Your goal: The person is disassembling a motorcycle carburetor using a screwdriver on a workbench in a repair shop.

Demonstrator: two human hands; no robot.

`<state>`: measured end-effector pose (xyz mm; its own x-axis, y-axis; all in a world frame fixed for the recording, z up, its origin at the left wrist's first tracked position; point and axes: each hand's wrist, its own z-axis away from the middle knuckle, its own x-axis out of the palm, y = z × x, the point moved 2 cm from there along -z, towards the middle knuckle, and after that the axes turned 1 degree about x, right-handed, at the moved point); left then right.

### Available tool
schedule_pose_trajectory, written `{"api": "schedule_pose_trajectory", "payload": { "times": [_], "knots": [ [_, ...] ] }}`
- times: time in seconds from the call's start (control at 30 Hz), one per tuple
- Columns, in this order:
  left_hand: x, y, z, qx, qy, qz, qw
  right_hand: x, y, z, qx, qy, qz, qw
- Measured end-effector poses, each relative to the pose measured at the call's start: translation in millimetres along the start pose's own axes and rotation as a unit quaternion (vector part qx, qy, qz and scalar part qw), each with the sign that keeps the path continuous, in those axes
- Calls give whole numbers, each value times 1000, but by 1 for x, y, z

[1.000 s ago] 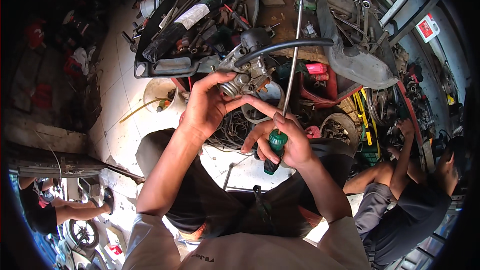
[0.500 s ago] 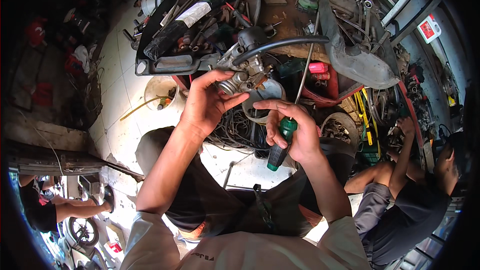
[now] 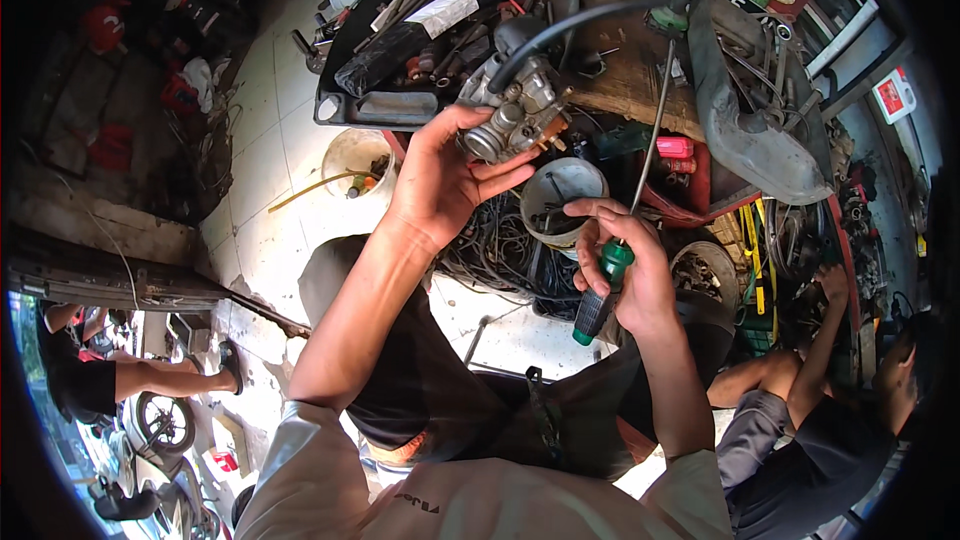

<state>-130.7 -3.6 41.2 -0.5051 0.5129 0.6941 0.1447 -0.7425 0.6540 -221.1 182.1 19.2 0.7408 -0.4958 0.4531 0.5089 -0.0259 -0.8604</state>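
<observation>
My left hand (image 3: 435,185) is closed around a grey metal carburetor (image 3: 515,110), thumb on its near left side and fingers beneath. A black hose (image 3: 585,30) arches from the carburetor toward the upper right. Closed around the green and black handle of a long screwdriver (image 3: 604,285) is my right hand (image 3: 645,275), palm turned up. The screwdriver's thin shaft points up and away, apart from the carburetor; its far end overlaps a green-based tool (image 3: 672,18) in the view. A gap separates my two hands.
Beyond the carburetor lies a black tray (image 3: 375,108) heaped with tools. A grey bucket (image 3: 562,192) stands below it, beside coiled black cables (image 3: 490,255). At right are a grey tray (image 3: 755,155) and a red bin (image 3: 690,195). Another person's arm (image 3: 815,340) reaches in at lower right.
The view has shifted, so the surroundings sit farther right. My hands are slightly farther apart, and the carburetor is turned a little. Both hands keep their holds.
</observation>
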Motion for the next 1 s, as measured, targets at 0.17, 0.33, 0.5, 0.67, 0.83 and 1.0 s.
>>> {"api": "schedule_pose_trajectory", "payload": {
  "times": [0.17,0.33,0.5,0.67,0.83,1.0],
  "knots": [
    [0,9,13,209,-27,-224,951,4,-1,-1,26,-11,-72,997],
    [15,10,35,395,-183,-505,746,-8,16,-3,76,-137,-187,970],
    [22,4,30,357,-210,-514,751,-9,17,1,34,-97,-215,971],
    [20,-5,26,177,-107,-371,905,-12,31,-20,26,29,-205,978],
    [0,-17,19,-61,-115,-171,977,-15,20,-27,-126,52,-60,989],
    [7,-31,24,-62,-62,-186,979,7,9,-9,-252,68,173,950]
  ]
}}
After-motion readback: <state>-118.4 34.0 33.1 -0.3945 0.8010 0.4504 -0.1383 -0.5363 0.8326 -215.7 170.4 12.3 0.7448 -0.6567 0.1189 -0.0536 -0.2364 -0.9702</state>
